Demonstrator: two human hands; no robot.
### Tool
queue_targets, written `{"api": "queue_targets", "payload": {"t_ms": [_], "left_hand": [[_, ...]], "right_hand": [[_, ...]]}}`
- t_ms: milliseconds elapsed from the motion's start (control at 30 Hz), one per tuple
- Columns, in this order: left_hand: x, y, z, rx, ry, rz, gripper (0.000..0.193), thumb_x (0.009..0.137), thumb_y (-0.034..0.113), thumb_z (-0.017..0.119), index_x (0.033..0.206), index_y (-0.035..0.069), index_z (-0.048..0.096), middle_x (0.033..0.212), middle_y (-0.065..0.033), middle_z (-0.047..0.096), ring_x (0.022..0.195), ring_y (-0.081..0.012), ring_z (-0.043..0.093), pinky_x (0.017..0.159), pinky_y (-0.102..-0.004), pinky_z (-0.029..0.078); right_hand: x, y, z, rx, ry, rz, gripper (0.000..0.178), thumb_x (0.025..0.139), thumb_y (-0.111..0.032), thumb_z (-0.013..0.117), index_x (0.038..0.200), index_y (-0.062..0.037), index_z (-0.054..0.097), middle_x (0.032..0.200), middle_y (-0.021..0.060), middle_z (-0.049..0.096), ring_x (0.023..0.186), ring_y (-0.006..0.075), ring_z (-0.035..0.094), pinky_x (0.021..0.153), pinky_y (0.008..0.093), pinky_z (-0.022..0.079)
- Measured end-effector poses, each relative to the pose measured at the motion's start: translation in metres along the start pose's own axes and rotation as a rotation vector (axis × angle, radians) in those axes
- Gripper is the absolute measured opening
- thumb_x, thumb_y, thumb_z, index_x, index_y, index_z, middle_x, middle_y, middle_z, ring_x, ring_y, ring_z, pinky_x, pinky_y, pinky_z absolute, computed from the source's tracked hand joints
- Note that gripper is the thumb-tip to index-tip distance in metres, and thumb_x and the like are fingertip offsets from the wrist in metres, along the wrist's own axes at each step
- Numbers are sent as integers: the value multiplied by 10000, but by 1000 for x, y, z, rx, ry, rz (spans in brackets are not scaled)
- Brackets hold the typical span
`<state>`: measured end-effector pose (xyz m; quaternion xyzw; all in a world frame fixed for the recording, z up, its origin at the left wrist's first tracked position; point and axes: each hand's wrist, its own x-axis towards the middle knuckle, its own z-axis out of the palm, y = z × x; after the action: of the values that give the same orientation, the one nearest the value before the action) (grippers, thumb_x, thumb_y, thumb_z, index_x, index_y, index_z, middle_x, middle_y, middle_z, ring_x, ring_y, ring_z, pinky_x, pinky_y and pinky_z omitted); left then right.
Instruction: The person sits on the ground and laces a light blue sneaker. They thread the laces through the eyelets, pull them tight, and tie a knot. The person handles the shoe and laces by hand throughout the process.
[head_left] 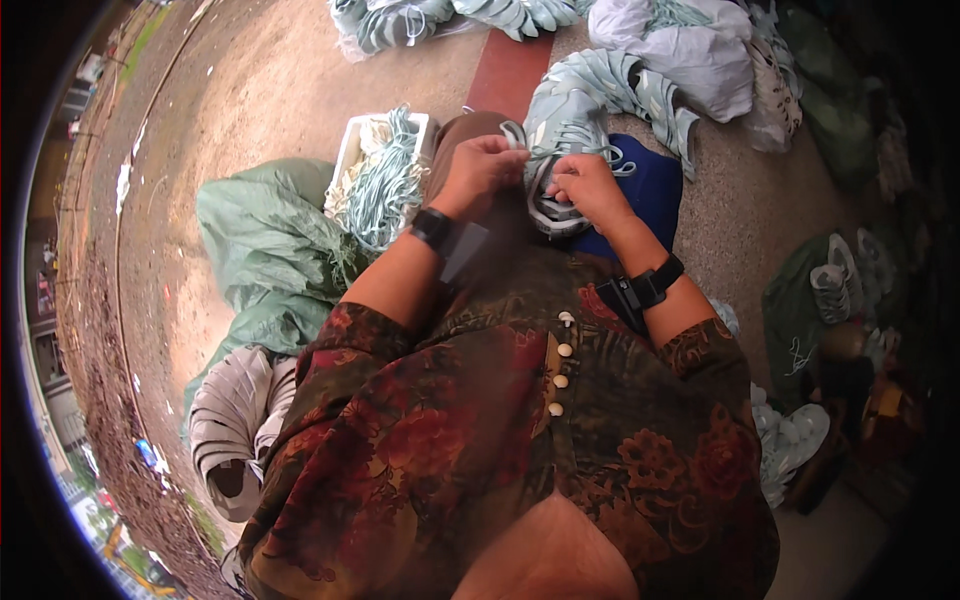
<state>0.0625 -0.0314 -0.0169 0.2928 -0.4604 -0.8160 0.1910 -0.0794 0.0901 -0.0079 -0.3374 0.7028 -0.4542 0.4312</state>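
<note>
A pale blue-grey sneaker (pixel 566 115) lies on my lap, its opening toward me and its toe pointing away. Light blue shoelace (pixel 575 140) runs across its front. My left hand (pixel 484 168), at the sneaker's left side, pinches a shoelace, and a loop of it sticks up by the fingertips. Over the right edge of the sneaker's opening, my right hand (pixel 590 190) has its fingers closed. More lace loops out beside that hand, but what lies between its fingertips is too small to make out.
A white basket (pixel 345 150) of pale laces stands left of my lap, beside a green sack (pixel 265 225). Nested beige shoe pieces (pixel 232 410) lie nearer. Rows of pale blue uppers (pixel 610 75) and a white plastic bag (pixel 675 45) lie ahead. More sneakers (pixel 838 280) sit at right.
</note>
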Motion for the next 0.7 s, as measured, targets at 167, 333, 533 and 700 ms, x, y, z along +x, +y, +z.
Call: {"api": "queue_targets", "payload": {"t_ms": [167,333,533,700], "left_hand": [[9,-8,13,196,96,96,53,749,-31,629,768,15,611,710,-46,628,604,-88,568,566,-220,468],[24,-17,15,334,208,156,64,724,-52,621,753,0,596,688,-46,618,574,-92,559,537,-224,463],[33,-21,16,510,281,239,57,704,-31,635,733,4,599,643,-55,610,563,-108,567,529,-250,463],[26,-16,28,959,294,414,112,704,98,672,715,5,612,645,-137,611,581,-243,608,565,-322,473]], "right_hand": [[4,-6,8,208,-36,121,153,802,22,516,903,66,621,782,95,639,646,119,588,585,224,472],[2,-5,9,217,-26,113,164,787,23,514,913,66,610,796,110,638,682,129,595,619,232,478],[1,-6,10,240,-13,84,186,766,22,515,929,57,597,803,113,635,700,140,603,630,240,482],[0,-4,11,214,11,52,209,756,32,501,939,43,601,796,101,629,701,152,600,628,253,482]]}}
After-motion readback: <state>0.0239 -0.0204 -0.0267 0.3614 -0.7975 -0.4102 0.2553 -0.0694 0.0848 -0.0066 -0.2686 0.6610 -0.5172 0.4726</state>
